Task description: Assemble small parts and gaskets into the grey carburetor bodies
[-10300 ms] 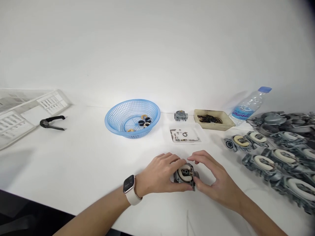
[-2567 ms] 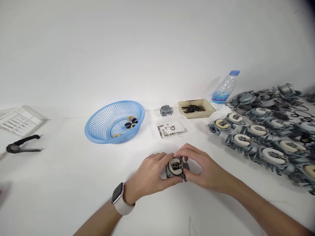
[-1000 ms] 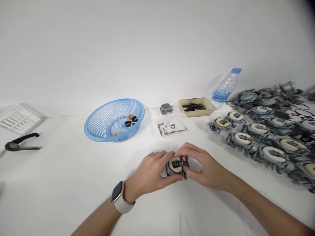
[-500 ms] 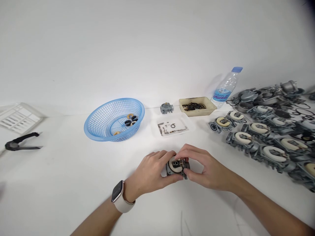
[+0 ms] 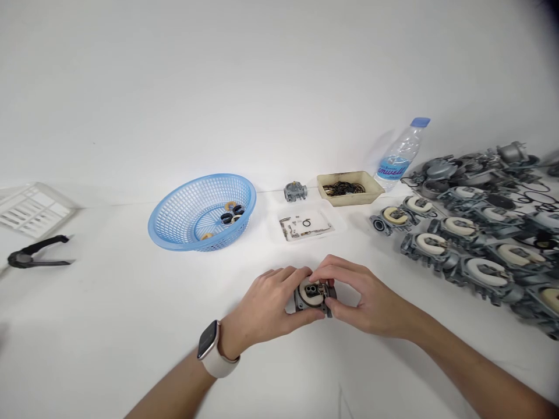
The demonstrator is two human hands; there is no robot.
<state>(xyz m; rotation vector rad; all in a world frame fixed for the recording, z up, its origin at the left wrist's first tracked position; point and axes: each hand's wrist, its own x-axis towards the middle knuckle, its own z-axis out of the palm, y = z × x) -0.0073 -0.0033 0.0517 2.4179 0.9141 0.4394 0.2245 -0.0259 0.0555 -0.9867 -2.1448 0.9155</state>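
Note:
A grey metal carburetor (image 5: 312,293) with a white C-shaped float in its open face rests on the white table between both hands. My left hand (image 5: 273,302), with a watch on its wrist, is closed around the carburetor's left side, thumb along the near edge. My right hand (image 5: 364,297) has thumb and fingertips closed at the right side, by the small metal piece at the float's gap. Whether a small part sits between those fingertips is hidden. Beyond the hands lies a clear tray (image 5: 312,233) with small metal parts and a black ring.
A blue plastic basket (image 5: 174,240) holding several rings and floats stands left of centre. Behind the tray are another carburetor (image 5: 296,191), a cream box (image 5: 349,199) of black rings and a water bottle (image 5: 400,154). Many carburetors (image 5: 458,227) crowd the right. A black clamp-like tool (image 5: 37,253) lies left.
Almost nothing differs. Both hands keep the same hold on the carburetor, and the view has shifted very slightly.

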